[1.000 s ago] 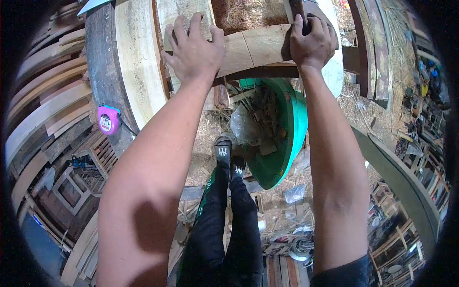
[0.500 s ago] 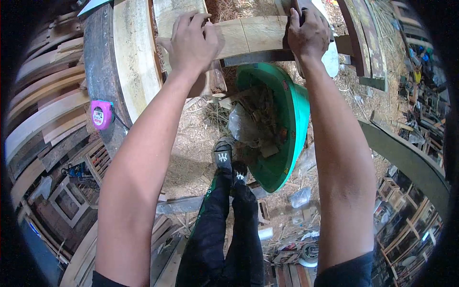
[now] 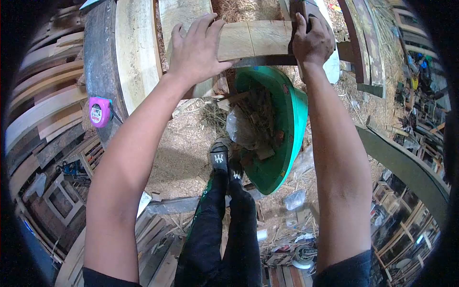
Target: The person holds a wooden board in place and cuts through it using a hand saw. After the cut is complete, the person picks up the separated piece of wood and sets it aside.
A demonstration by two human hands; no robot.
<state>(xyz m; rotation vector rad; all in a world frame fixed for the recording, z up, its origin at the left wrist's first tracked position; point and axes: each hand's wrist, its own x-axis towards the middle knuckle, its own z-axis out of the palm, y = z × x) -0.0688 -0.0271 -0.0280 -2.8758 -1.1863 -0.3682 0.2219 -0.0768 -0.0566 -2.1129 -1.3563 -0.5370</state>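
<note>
Fingers (image 3: 214,31) spread wide, our left hand (image 3: 195,56) covers the left end of a wooden board (image 3: 270,40), our right hand (image 3: 313,45) curls at the other, its grip unclear, and a pink tape measure (image 3: 99,112) lies leftward by a dark plank (image 3: 100,55).

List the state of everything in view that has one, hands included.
Left hand: open, fingers spread, over the pale board's left part
Right hand: curled around a dark tool
Pale board: marked with a thin line across it
Green basin: holding wood scraps and a plastic bag
Pink tape measure: lying on a dark plank
</note>
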